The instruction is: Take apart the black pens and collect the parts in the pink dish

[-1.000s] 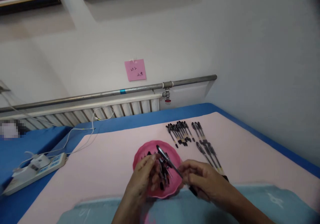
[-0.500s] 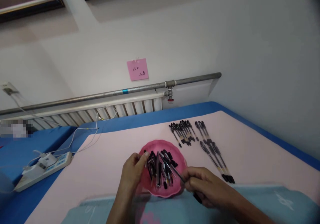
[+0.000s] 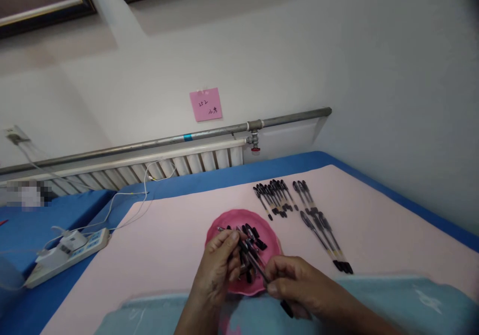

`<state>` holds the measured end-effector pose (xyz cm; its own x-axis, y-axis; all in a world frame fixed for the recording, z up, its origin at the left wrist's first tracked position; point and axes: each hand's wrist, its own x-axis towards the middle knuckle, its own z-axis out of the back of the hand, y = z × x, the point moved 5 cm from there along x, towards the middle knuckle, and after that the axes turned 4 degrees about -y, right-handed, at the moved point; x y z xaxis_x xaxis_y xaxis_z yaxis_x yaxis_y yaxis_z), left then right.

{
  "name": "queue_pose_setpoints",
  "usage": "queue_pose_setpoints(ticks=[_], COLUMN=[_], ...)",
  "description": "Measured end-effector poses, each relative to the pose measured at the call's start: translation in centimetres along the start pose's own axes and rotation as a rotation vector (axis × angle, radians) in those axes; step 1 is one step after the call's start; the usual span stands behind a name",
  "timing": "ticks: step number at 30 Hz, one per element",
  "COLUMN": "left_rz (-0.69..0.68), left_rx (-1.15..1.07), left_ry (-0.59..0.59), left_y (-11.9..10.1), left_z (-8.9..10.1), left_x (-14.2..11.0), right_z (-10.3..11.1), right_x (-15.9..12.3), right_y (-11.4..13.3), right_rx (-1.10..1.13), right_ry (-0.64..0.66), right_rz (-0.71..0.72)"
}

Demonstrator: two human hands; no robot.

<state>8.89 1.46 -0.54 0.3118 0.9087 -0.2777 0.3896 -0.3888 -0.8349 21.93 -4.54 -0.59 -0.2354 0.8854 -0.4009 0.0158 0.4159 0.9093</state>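
Note:
A pink plate [image 3: 220, 225] sits on the pink mat and holds several black pen parts [image 3: 254, 235]. My left hand [image 3: 219, 270] reaches over the plate's near left side, with its fingers pinched on a thin pen refill among the parts. My right hand [image 3: 299, 287] is closed round a black pen [image 3: 262, 272] that points up and left over the plate. Two groups of finished black pens [image 3: 275, 197] lie in rows on the mat beyond the plate, to the right.
A pink mat [image 3: 168, 245] covers a blue table [image 3: 209, 177]. A white power strip [image 3: 63, 252] with cables lies at the left. A radiator and a grey pipe [image 3: 179, 138] run along the wall. Light blue cloth [image 3: 411, 305] lies near me.
My left hand moved from the plate's left rim in over the parts and pinched a refill. My right hand shifted slightly left with its pen.

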Motion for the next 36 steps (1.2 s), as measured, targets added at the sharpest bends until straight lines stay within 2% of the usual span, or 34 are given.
queue_pose_setpoints(ticks=[3,8,12,17,21,26,31,36], left_rz=[-0.034,-0.070,-0.087,-0.093,-0.094,-0.097,-0.096,-0.100], left_rx=[-0.019,-0.024,-0.011,-0.023,-0.016,-0.012,0.010,-0.003], left_ry=[-0.015,-0.006,-0.026,-0.031,-0.036,-0.035,-0.036,-0.056], left_y=[-0.3,-0.8,-0.9,-0.8,-0.9,-1.0,-0.9,-1.1], left_z=[0.0,0.1,0.3,0.4,0.3,0.2,0.1,0.2], left_x=[0.0,-0.2,-0.1,0.0,-0.1,-0.2,-0.2,-0.1], right_z=[-0.1,-1.2,-0.8,-1.5,-1.1,-1.5,-1.3,-1.5], right_x=[0.2,0.5,0.4,0.2,0.2,0.0,0.2,0.2], right_y=[0.0,-0.7,-0.4,-0.9,-0.7,-0.7,-0.4,-0.5], right_rx=[0.009,0.153,0.230,0.310,0.290,0.340,0.286,0.252], right_ry=[-0.028,0.090,0.005,0.062,-0.019,0.027,-0.003,0.031], right_rz=[0.082,0.057,0.104,-0.038,0.038,-0.049,0.009,-0.009])
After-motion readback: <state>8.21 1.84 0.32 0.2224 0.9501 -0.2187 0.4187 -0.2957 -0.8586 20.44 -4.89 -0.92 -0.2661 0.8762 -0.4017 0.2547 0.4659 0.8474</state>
